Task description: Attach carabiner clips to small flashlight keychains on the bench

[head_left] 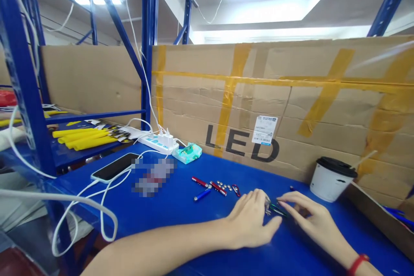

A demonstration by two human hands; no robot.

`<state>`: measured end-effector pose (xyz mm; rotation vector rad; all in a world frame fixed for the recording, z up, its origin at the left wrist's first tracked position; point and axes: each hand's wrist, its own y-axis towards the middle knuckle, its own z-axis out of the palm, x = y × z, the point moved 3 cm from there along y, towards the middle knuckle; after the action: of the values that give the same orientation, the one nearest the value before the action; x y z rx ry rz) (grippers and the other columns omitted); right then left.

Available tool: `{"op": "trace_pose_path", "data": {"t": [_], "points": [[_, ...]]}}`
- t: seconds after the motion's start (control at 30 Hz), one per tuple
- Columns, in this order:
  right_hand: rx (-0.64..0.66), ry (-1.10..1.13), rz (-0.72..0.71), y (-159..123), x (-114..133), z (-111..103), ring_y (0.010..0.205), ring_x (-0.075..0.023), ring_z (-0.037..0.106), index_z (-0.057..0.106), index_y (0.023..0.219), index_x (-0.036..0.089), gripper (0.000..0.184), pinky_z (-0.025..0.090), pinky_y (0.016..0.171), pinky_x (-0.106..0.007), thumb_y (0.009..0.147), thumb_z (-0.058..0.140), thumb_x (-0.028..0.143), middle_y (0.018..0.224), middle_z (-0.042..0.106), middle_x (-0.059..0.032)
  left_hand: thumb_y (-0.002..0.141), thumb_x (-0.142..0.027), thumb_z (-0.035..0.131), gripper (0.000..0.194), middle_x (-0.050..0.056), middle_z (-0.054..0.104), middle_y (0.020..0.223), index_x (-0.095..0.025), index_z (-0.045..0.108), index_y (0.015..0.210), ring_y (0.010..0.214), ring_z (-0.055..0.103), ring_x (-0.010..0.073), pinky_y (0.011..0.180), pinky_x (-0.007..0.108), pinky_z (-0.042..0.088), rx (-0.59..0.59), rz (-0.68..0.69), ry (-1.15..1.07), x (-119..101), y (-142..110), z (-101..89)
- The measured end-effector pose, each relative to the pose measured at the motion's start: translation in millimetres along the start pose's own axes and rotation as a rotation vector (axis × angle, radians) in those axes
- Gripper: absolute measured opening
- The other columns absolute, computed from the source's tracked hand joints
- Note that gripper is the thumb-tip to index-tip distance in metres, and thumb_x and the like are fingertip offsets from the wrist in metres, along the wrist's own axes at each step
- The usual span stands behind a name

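Observation:
My left hand (250, 222) rests low over the blue table, fingers bent together and thumb spread well apart. Small silvery pieces (268, 207) lie at its fingertips, partly covered. Beside them is a slim dark green metal piece (277, 210), its kind unclear. My right hand (310, 213) is just right of it, thumb and forefinger tips close together in a pinch; what they hold, if anything, is too small to name. Left of my hands lie red metal tubes (218, 188), a blue tube (202, 194), a red carabiner (236, 190) and several small silvery discs (224, 185).
A white cup with a black lid (333, 179) stands at the right, near a cardboard edge (381, 217). A phone (116, 167) with white cables, a power strip (157, 141) and a tissue pack (187, 153) occupy the left. The cardboard wall (291, 108) borders the back.

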<state>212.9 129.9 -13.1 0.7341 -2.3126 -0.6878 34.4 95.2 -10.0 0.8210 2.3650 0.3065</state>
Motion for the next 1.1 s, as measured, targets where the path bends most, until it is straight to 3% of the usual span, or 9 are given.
{"op": "trace_pose_path", "data": {"t": [0.17, 0.3, 0.37, 0.57, 0.67, 0.77, 0.93, 1.1], "points": [[-0.103, 0.013, 0.066, 3, -3, -4, 0.039, -0.0106, 0.049, 0.068, 0.079, 0.019, 0.04, 0.046, 0.04, -0.025, 0.076, 0.054, 0.056, 0.079, 0.065, -0.0081, 0.091, -0.035, 0.026, 0.022, 0.005, 0.056, 0.094, -0.018, 0.039, 0.096, 0.087, 0.056, 0.0196, 0.078, 0.035, 0.046, -0.057, 0.064, 0.036, -9, 2, -18.9], [-0.113, 0.065, 0.104, 15, 24, 3, 0.048, -0.0137, 0.054, 0.067, 0.08, 0.017, 0.04, 0.046, 0.043, -0.026, 0.076, 0.054, 0.055, 0.081, 0.066, -0.0094, 0.091, -0.028, 0.027, 0.019, 0.007, 0.059, 0.093, -0.016, 0.042, 0.093, 0.084, 0.058, 0.0213, 0.076, 0.034, 0.045, 0.023, 0.285, 0.276, 6, -3, -17.9], [-0.055, 0.155, 0.16, 26, 42, 13, 0.044, -0.0116, 0.051, 0.066, 0.083, 0.016, 0.041, 0.044, 0.04, -0.025, 0.077, 0.053, 0.055, 0.081, 0.066, -0.0084, 0.092, -0.03, 0.029, 0.02, 0.007, 0.062, 0.088, -0.016, 0.043, 0.094, 0.079, 0.06, 0.0213, 0.071, 0.032, 0.045, 0.094, 0.33, 0.337, 22, -7, -15.4], [0.033, 0.354, 0.09, 49, 78, 35, 0.044, -0.007, 0.051, 0.066, 0.083, 0.014, 0.035, 0.043, 0.042, -0.021, 0.078, 0.055, 0.047, 0.086, 0.063, -0.007, 0.091, -0.032, 0.036, 0.018, 0.0, 0.064, 0.079, -0.02, 0.048, 0.088, 0.071, 0.061, 0.017, 0.062, 0.024, 0.041, -0.016, 0.208, 0.174, 55, -13, -23.5], [0.064, 0.351, 0.069, 40, 76, 34, 0.046, -0.0068, 0.052, 0.068, 0.082, 0.014, 0.032, 0.042, 0.042, -0.019, 0.079, 0.057, 0.044, 0.081, 0.063, -0.0061, 0.091, -0.032, 0.038, 0.019, -0.001, 0.063, 0.077, -0.02, 0.052, 0.086, 0.07, 0.059, 0.0152, 0.062, 0.023, 0.039, -0.06, 0.154, 0.033, 60, -10, -26.2], [0.079, 0.293, 0.039, 32, 75, 26, 0.044, -0.0057, 0.05, 0.07, 0.078, 0.014, 0.03, 0.04, 0.042, -0.019, 0.077, 0.059, 0.042, 0.076, 0.064, -0.0053, 0.09, -0.027, 0.04, 0.017, 0.0, 0.063, 0.083, -0.02, 0.056, 0.09, 0.077, 0.057, 0.015, 0.07, 0.024, 0.039, -0.04, 0.188, -0.063, 63, -6, -26.1], [0.086, 0.248, 0.012, 32, 74, 18, 0.046, -0.006, 0.05, 0.071, 0.076, 0.015, 0.026, 0.039, 0.043, -0.018, 0.076, 0.061, 0.039, 0.072, 0.065, -0.0045, 0.089, -0.022, 0.042, 0.016, 0.002, 0.061, 0.087, -0.019, 0.058, 0.094, 0.084, 0.052, 0.0155, 0.076, 0.026, 0.04, -0.002, 0.226, -0.088, 64, -3, -25.2], [0.192, 0.344, 0.056, 28, 70, 25, 0.047, -0.0061, 0.052, 0.071, 0.079, 0.015, 0.026, 0.041, 0.042, -0.018, 0.076, 0.061, 0.039, 0.077, 0.065, -0.0053, 0.09, -0.025, 0.041, 0.017, 0.003, 0.06, 0.096, -0.019, 0.054, 0.099, 0.089, 0.052, 0.0152, 0.08, 0.026, 0.04, 0.01, 0.226, -0.116, 64, -6, -24.3]]}}
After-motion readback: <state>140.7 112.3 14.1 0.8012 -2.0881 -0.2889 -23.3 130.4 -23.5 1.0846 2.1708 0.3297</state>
